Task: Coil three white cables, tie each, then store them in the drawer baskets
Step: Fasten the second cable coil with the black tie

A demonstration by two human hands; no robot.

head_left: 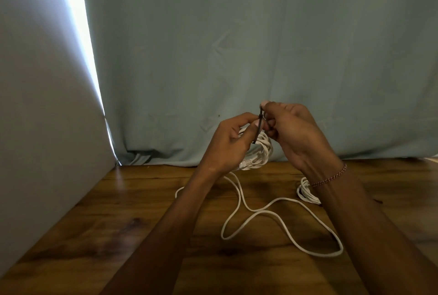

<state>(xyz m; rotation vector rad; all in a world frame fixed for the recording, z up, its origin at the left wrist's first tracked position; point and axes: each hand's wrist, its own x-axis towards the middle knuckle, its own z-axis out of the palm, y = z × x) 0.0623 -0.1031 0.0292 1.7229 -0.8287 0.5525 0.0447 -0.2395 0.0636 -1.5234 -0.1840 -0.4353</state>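
Both hands are raised above the table (118, 200), at about 12 o'clock from the loose cable (272, 211) sprawled on the wood. The left hand (227, 143) curls round a white coil (259, 150), much of it hidden behind the palm; its thumb presses a dark tie (259, 126). The right hand (294, 133) pinches the tie's upper end, fingertips blurred. Whether the tie circles the coil cannot be told. At 3 o'clock, a second coil (305, 193) lies half hidden behind the right wrist. A curtain (260, 46) hangs behind.
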